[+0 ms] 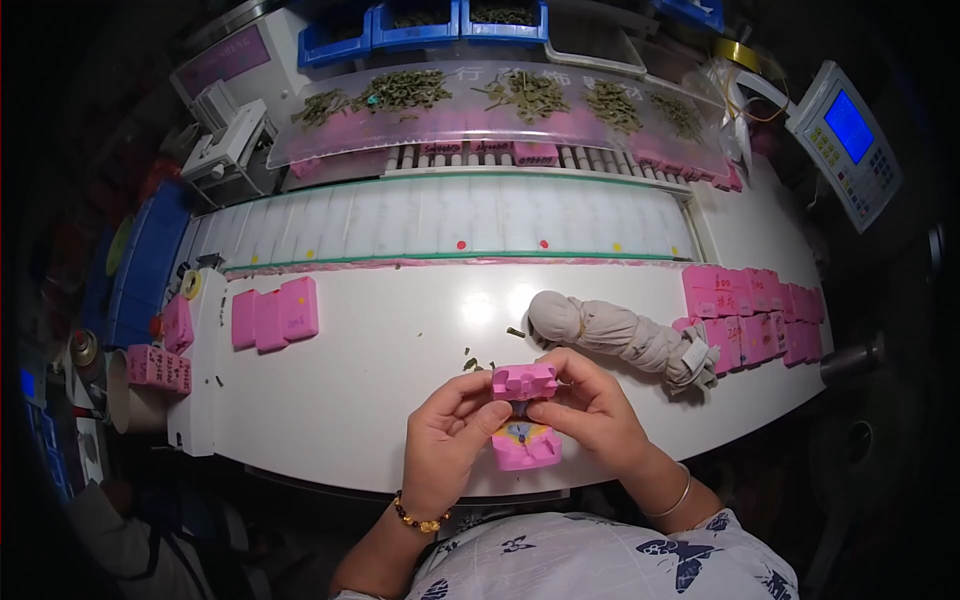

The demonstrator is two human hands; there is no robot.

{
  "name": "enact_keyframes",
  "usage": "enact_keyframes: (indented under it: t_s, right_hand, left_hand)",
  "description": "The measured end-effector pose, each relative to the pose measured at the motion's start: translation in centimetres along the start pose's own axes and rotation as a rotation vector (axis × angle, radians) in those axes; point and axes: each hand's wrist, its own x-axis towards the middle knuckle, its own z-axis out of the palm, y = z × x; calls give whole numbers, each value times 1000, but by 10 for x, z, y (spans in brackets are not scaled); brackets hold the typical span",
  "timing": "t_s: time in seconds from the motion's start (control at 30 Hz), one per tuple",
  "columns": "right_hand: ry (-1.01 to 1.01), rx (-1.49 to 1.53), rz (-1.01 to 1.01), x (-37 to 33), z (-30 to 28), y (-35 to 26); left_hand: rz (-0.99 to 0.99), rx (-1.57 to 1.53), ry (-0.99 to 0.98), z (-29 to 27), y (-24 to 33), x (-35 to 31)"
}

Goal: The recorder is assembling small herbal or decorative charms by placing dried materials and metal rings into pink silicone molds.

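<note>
Close to the table's front edge, my two hands hold a pink rubber mold opened into two parts. Its upper half (pixel 524 381) stands tipped between my fingertips. The lower half (pixel 528 450) lies just below, with a yellow and grey-blue stain around its hollow. My left hand (pixel 445 425) grips the mold from the left, thumb at the gap between the halves. From the right, my right hand (pixel 600 415) does the same, its thumb meeting the gap. Whatever sits between the thumbs is too small to make out. Beyond my right hand lies a bundle of grey-white cloth (pixel 625 338).
Pink blocks (pixel 274 315) lie at the left, and several more (pixel 745 310) are stacked at the right. A white conveyor strip (pixel 400 222) crosses behind. Above it, a translucent shelf (pixel 460 125) bears heaps of green pieces. Blue bins (pixel 415 45) and a control panel (pixel 848 145) stand farther back.
</note>
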Motion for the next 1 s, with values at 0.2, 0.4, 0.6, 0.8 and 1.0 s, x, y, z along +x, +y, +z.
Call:
enact_keyframes:
  t_s: [0.2,0.4,0.6,0.8,1.0]
  right_hand:
    - [-61,-47,-11,1,1,0]
    - [68,-178,-158,-1,7,8]
    - [169,-192,-202,-4,12,12]
    - [162,-80,-131,-3,17,10]
    - [-7,-201,-149,-6,10,6]
  left_hand:
    - [16,128,-31,-2,-1,-3]
    - [46,57,-7,2,-7,-5]
    - [75,66,-8,7,-4,-5]
    - [108,109,38,6,-4,-8]
    - [151,153,175,6,2,-8]
